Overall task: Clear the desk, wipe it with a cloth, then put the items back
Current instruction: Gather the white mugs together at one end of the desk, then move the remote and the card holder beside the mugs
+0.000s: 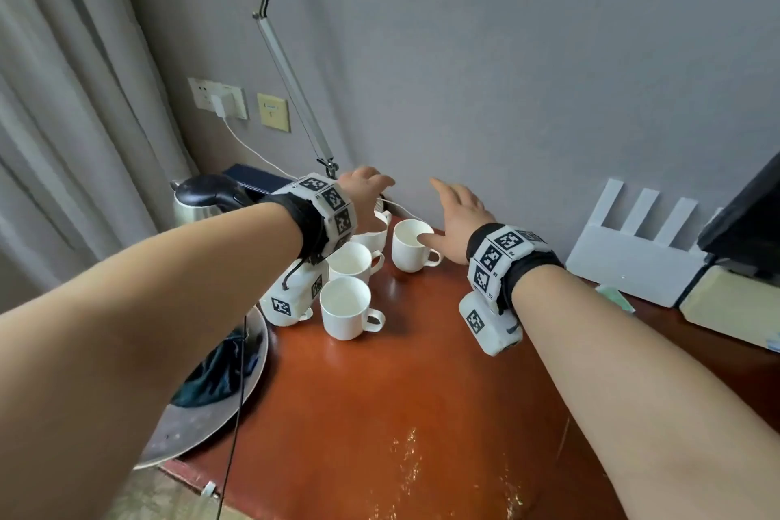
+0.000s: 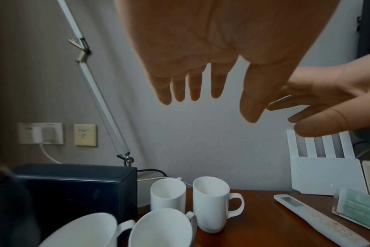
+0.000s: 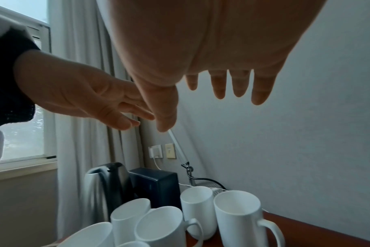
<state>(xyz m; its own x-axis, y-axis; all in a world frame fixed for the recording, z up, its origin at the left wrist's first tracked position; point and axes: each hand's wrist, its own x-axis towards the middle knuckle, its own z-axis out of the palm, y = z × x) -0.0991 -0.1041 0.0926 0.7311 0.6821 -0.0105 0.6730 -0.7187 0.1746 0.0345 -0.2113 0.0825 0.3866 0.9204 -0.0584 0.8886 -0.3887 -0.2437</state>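
Observation:
Several white cups (image 1: 346,308) stand bunched at the back left of the red-brown desk (image 1: 422,393). My left hand (image 1: 371,182) hovers above the rear cups with fingers straight and spread, holding nothing. My right hand (image 1: 439,211) hangs beside it, also spread and empty, over the rightmost cup (image 1: 411,245). The wrist views show both palms well above the cups (image 2: 209,200) (image 3: 237,217), touching none. A dark cloth (image 1: 219,372) lies crumpled on a silver tray (image 1: 190,426) at the desk's left edge.
A kettle (image 1: 198,198) and a dark box (image 1: 253,179) stand behind the cups, by a lamp arm (image 1: 291,89). A white router (image 1: 633,262) leans on the wall at right. A remote (image 2: 319,220) and a green packet (image 2: 357,208) lie near it.

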